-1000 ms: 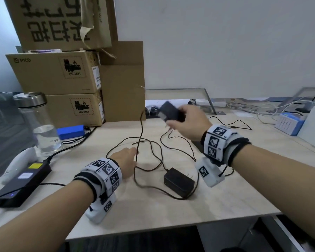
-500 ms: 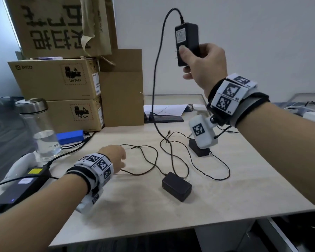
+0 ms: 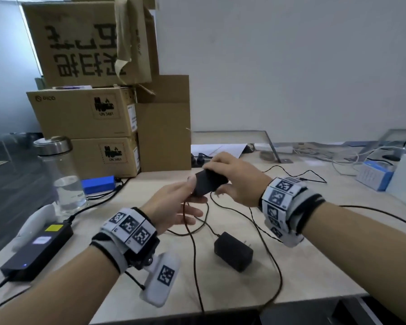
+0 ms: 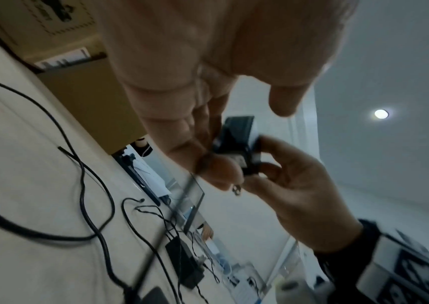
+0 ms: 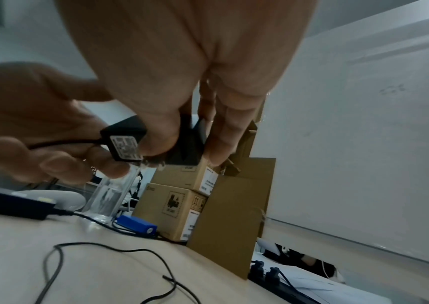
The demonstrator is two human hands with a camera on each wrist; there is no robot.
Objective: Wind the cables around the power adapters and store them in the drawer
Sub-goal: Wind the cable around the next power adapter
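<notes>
Above desk, right hand grips black boxy adapter w/ label; left hand pinches its cable.

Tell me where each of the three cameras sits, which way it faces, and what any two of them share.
Head: worn on the head, facing forward and down at the desk; both forearms show, the left hand and right hand meeting at the held adapter.
Left wrist: looks along the left hand toward the right hand.
Right wrist: looks along the right hand toward the stacked boxes.
Shared: all three show the held adapter.
</notes>
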